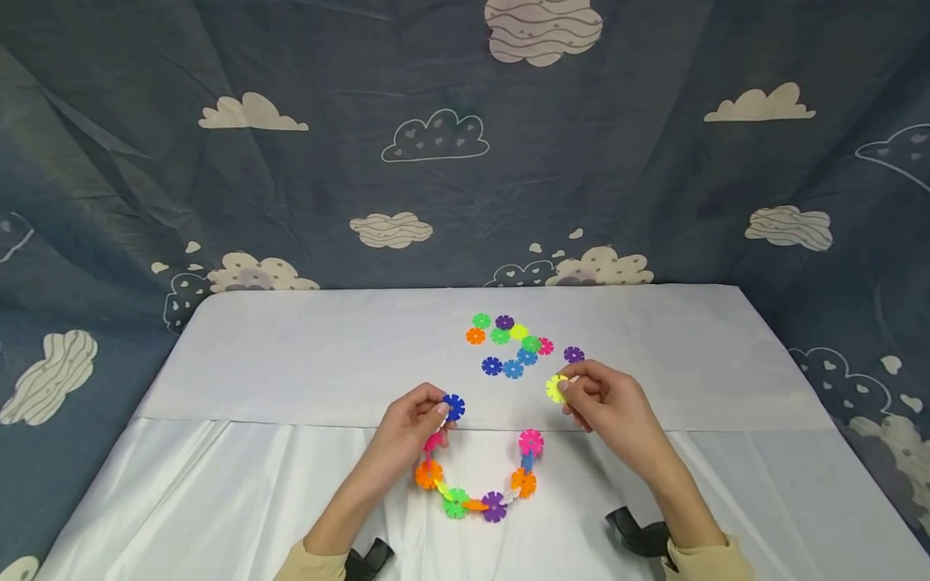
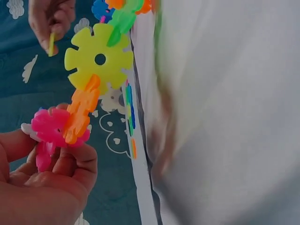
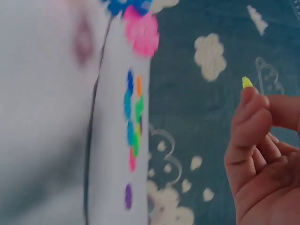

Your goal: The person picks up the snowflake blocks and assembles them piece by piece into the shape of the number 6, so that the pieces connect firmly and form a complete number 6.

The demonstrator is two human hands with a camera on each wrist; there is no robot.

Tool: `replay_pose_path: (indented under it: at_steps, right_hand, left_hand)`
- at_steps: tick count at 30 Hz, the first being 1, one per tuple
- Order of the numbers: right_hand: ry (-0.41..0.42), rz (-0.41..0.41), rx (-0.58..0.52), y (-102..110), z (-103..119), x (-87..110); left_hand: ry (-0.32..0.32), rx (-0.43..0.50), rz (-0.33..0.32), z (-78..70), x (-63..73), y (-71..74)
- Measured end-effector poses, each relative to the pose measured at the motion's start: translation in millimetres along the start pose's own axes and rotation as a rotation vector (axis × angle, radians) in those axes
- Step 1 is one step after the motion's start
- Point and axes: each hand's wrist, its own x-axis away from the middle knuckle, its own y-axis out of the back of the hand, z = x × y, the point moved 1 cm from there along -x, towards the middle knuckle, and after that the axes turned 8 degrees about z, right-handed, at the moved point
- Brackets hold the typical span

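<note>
Left hand [image 1: 411, 423] grips the disc chain [image 1: 494, 507], right hand [image 1: 605, 399] apart.

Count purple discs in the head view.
3: one purple disc in the chain, another at the far side of the loose discs, a third just beyond the right hand. That or the left hand may hide more.

Smooth plastic-looking flower discs [image 2: 88, 61], matt creased backdrop cloth [image 1: 327, 73], faintly glossy, wrinkled white tablecloth [image 1: 218, 484]
</note>
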Motion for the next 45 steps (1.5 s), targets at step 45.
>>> replay_pose_path:
  at_steps: [45]
  right_hand:
    - [-0.054,0.246,-0.606,-74.7,23.0,4.9]
  left_hand:
    - [-0.170,-0.215,0.020,-11.5,7.0,-15.6]
